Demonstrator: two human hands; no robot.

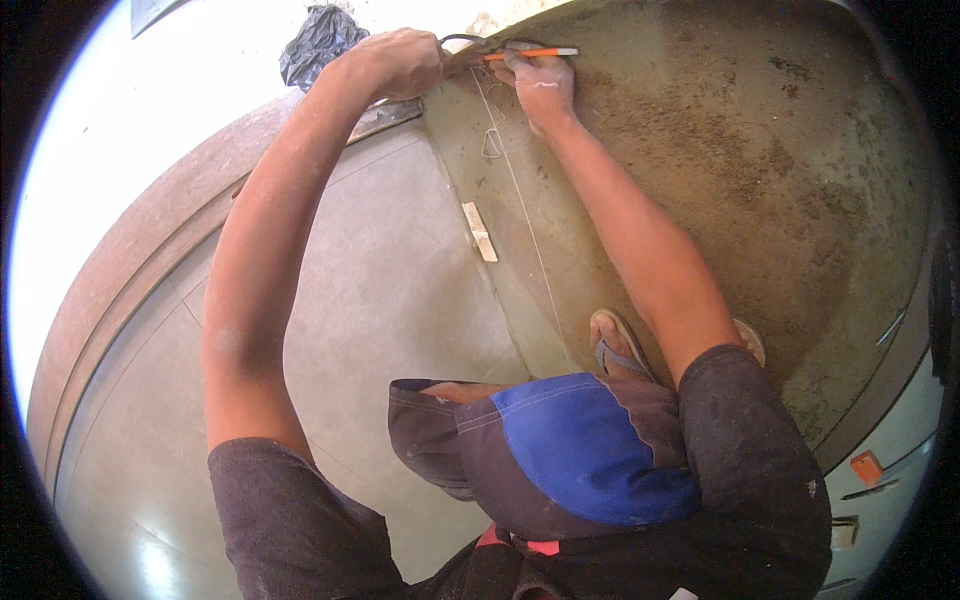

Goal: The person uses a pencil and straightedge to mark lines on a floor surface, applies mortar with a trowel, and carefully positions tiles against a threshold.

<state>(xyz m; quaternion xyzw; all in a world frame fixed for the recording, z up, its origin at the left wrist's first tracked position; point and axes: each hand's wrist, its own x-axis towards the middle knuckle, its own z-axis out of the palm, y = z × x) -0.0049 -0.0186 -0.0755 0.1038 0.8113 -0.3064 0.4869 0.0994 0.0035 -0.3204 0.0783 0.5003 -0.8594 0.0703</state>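
Note:
My right hand (547, 92) is closed on a slim orange pencil (530, 54) with a whitish end, held nearly level at the far edge of the floor. Just left of it, my left hand (405, 65) is a closed fist; what lies inside is hidden. A dark curved strip (462, 38) reaches from that fist toward the pencil. A thin white string (520, 205) runs from beneath my hands back toward my feet. Close to the string lies a small bent wire loop (491, 143). Pale dust marks the right hand.
Large grey tiles (400, 240) cover the left side, with a small wood piece (480, 232) at their edge. Brown, dirt-covered bare floor (720, 170) spreads to the right. A crumpled black plastic bag (320, 48) sits beyond my left forearm. My sandalled foot (615, 340) stands beside the string.

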